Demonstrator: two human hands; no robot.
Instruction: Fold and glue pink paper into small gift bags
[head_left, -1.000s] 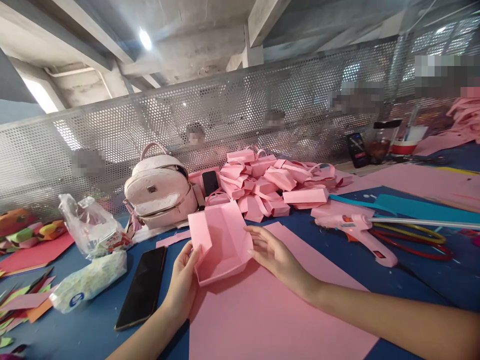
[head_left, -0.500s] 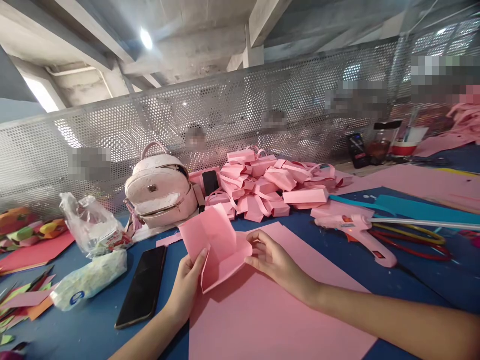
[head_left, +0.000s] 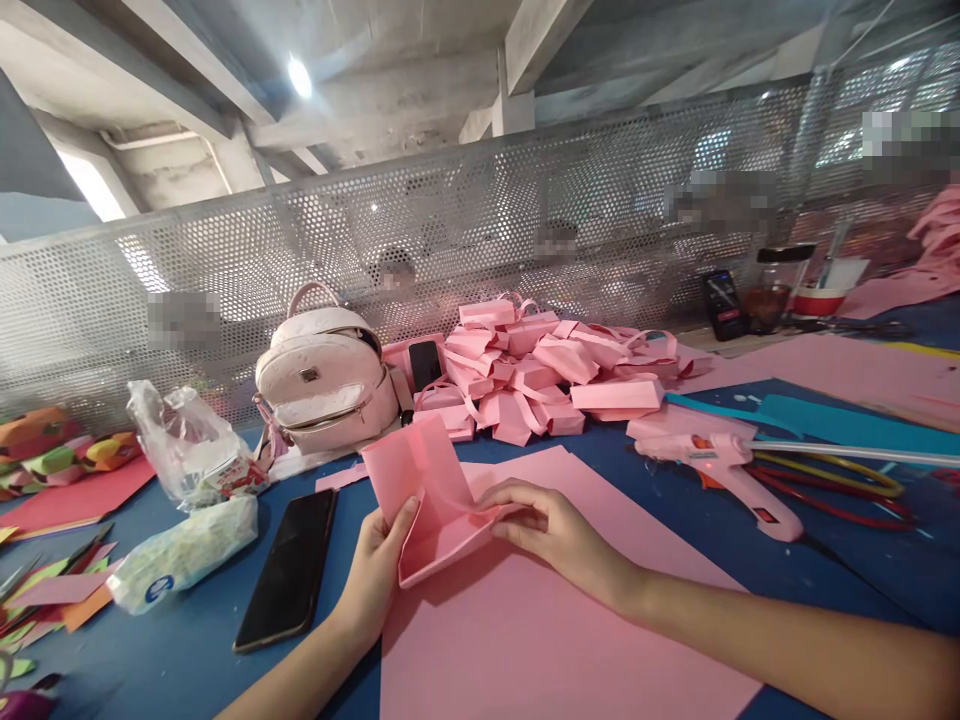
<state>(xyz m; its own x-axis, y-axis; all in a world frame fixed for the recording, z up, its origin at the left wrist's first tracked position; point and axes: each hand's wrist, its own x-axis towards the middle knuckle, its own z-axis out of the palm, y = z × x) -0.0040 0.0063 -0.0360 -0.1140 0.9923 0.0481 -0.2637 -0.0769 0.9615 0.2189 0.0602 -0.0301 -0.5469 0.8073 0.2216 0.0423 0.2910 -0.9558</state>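
A folded pink paper piece (head_left: 435,500), with creased walls standing up, is held above large pink sheets (head_left: 570,640) on the blue table. My left hand (head_left: 382,560) grips its left side, thumb on the inner face and the other fingers behind. At its right edge, my right hand (head_left: 544,525) pinches a flap between thumb and fingers. Behind the hands lies a heap of folded pink paper boxes with strips (head_left: 525,365). To the right rests a pink glue gun (head_left: 731,475).
A black phone (head_left: 289,570), a tissue pack (head_left: 187,555) and a plastic bag (head_left: 184,445) lie left. Behind stands a pale backpack (head_left: 322,380). Paper scraps (head_left: 64,590) fill the far left; teal sheets (head_left: 847,425) and cables (head_left: 832,485) lie right. A perforated metal screen (head_left: 465,220) runs behind.
My right hand has shifted slightly left, with its fingers now over the paper's right edge. The curled right flap is pressed flatter. The view has moved a little.
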